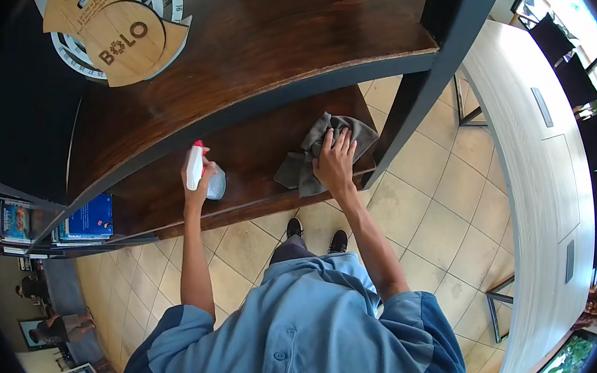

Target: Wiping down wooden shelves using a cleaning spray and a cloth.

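Observation:
Around the neck of a spray bottle [216,183] with a white and red trigger head, my left hand [199,178] is closed. The bottle is over the lower dark wooden shelf [260,140], left of the cloth. My right hand [337,160] lies with its fingers spread on a crumpled grey cloth [310,174], pressing it onto the right end of that shelf. Part of the cloth hangs at the shelf's front edge.
An upper wooden shelf [290,36] holds a round wooden calendar [125,38]. A dark metal post [418,90] stands right of the cloth. Books [91,216] sit at the left. A long pale table [550,171] stands at the right; people [36,287] are far left.

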Motion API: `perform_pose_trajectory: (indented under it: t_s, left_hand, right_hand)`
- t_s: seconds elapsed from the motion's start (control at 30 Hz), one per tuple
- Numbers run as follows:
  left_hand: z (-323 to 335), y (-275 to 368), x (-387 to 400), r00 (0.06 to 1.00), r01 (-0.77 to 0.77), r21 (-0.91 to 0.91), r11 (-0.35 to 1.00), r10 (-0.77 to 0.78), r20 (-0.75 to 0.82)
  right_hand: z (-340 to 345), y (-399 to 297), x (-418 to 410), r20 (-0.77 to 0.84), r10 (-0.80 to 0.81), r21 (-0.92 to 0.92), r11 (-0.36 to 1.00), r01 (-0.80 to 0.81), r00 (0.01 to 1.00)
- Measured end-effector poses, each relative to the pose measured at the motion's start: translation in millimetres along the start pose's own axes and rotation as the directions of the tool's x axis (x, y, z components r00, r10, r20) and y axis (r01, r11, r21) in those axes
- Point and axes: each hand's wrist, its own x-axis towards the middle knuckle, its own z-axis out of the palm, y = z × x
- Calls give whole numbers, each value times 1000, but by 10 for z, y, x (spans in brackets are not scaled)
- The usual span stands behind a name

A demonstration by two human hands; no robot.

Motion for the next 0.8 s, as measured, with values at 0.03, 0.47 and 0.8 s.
perform_pose_trajectory:
  t_s: [0.03, 0.47, 0.8]
  left_hand:
    - [-31, 33, 39, 990, 42, -11, 999, -40, 136]
    - [3, 102, 259, 744, 201, -17, 979, -142, 652]
    - [86, 208, 205, 740, 208, 55, 977, -194, 644]
  right_hand:
    - [2, 5, 2, -9, -8, 11, 1000, 8, 1000]
    - [91, 63, -48, -48, -37, 35, 999, 39, 998]
    - [120, 4, -27, -59, -6, 38, 999, 8, 998]
